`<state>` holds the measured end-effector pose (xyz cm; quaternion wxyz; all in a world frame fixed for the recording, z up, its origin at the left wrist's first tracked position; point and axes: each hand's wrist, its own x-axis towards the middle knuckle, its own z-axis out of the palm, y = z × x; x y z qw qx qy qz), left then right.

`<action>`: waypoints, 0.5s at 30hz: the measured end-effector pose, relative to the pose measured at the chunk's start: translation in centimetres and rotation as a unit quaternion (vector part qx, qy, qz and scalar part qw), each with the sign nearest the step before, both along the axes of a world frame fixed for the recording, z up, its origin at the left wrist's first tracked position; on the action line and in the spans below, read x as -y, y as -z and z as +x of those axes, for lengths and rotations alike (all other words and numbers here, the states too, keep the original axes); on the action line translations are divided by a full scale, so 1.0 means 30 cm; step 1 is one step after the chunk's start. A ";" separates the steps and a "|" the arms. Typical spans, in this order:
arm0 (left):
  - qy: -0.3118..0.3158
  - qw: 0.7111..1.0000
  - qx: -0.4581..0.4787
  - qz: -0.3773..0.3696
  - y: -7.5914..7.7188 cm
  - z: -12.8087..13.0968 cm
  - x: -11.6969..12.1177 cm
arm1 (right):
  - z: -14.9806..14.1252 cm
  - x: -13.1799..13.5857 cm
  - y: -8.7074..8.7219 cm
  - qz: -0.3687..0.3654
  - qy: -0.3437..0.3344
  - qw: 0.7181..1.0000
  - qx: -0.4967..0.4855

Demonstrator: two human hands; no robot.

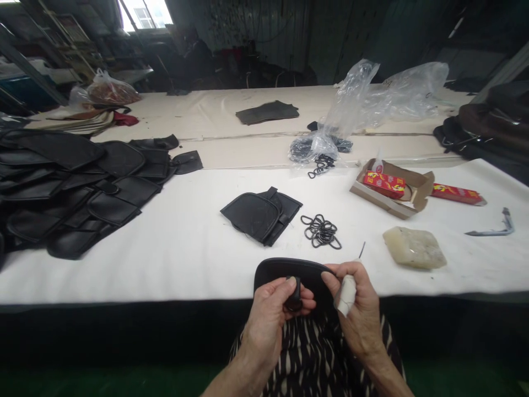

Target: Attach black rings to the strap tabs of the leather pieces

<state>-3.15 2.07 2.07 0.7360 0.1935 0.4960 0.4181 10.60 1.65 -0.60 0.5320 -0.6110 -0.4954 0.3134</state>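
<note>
My hands hold a curved black leather panel (289, 274) up over the table's front edge. My left hand (268, 311) pinches a small black leather tab (294, 295) against the panel. My right hand (357, 306) grips the panel's right edge, and a thin steel needle (362, 250) sticks up from its fingers. White tape (345, 295) wraps one finger of that hand. Ahead on the white table lie a folded black leather piece (260, 215) and a loose heap of black rings (321, 231).
A large pile of black leather pieces (74, 190) covers the table's left side. On the right are a pale wax block (414, 248), a cardboard box (392, 187) with red packets, and a metal tool (494, 229). Behind them, a plastic bag (351, 99) holds more rings.
</note>
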 end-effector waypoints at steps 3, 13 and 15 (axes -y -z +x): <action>-0.001 1.000 0.006 -0.005 -0.010 0.001 -0.005 | 0.003 0.011 -0.003 0.012 -0.001 1.000 0.008; -0.009 1.000 0.000 -0.009 -0.012 0.005 -0.024 | 0.001 0.006 0.019 0.033 -0.009 0.999 0.005; -0.008 1.000 0.003 -0.013 -0.002 0.006 -0.023 | 0.005 0.004 0.029 0.022 -0.010 1.000 0.006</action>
